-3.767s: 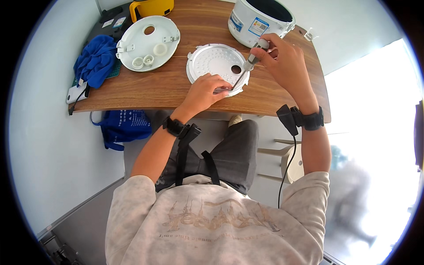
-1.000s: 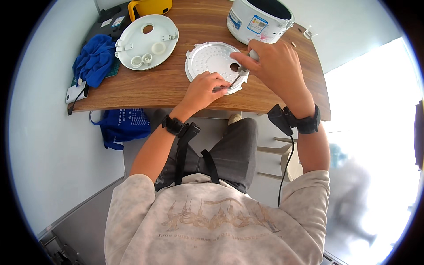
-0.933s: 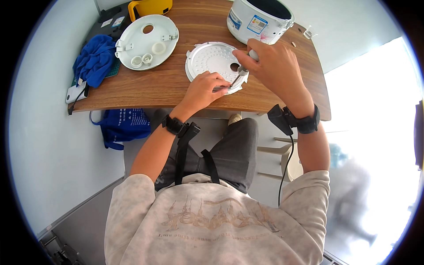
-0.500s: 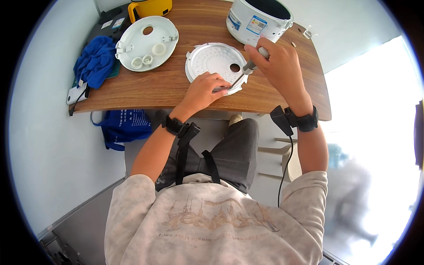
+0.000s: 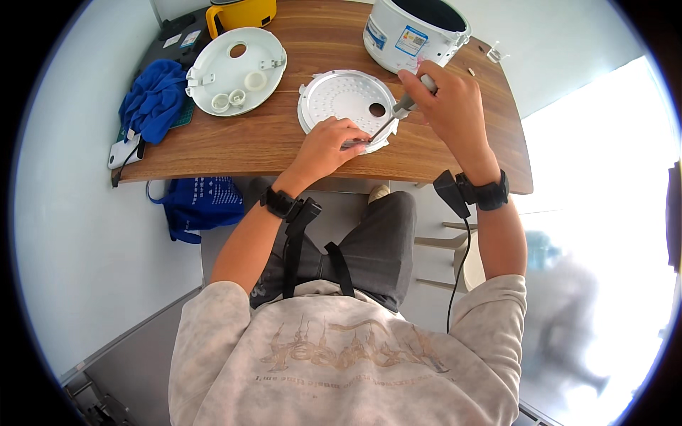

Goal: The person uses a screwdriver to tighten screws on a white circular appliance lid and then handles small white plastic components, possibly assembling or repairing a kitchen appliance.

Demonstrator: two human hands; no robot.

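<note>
My right hand (image 5: 449,101) is wrapped round the grey handle of a screwdriver (image 5: 406,106), which slants down to the left. Its thin shaft meets the near rim of a round, silvery, dimpled rice cooker lid panel (image 5: 344,96) lying on the table. A dark round hole shows right of the panel's middle. Beside the screwdriver tip, my left hand (image 5: 327,148) is closed, its thumb and fingers pinching the panel's near edge. What lies right under those fingertips is partly hidden. Behind my right hand stands the white rice cooker body (image 5: 387,51), its top open.
A white round outer lid (image 5: 213,64) with several small round parts lies at the left. Around it are a blue cloth (image 5: 153,99), a white device (image 5: 125,153) with a cable, and a yellow pot (image 5: 245,13). Small bits (image 5: 472,72) lie near the wooden table's (image 5: 234,153) right edge.
My right hand has shifted and turned slightly on the screwdriver handle, more of whose end now shows. My left hand and the lid panel stay in place.
</note>
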